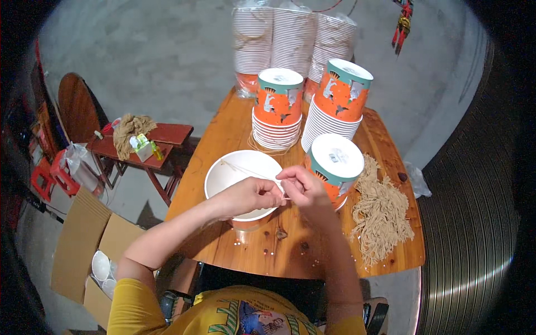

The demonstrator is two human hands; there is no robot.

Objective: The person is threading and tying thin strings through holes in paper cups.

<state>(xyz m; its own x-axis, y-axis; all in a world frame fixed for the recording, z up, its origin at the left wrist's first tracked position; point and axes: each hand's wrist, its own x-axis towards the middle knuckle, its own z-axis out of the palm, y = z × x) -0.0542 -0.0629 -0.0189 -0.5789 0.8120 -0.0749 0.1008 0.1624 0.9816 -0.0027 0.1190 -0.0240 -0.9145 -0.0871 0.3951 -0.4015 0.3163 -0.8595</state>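
Note:
An open white paper bowl (226,177) with an orange outside stands upright on the wooden table (262,254) in front of me. A thin pale string (245,170) stretches across its mouth from the far left rim to my hands. My left hand (252,194) rests on the bowl's right rim and pinches the string. Touching it from the right, my right hand (301,187) pinches the same string end between thumb and forefinger.
Three stacks of upturned orange-and-teal bowls stand behind: (277,109), (339,97), (336,164). A pile of cut strings (381,212) lies at the right. Wrapped bowl stacks (293,39) at the far edge. A red bench (146,146) and a cardboard box (92,254) stand left.

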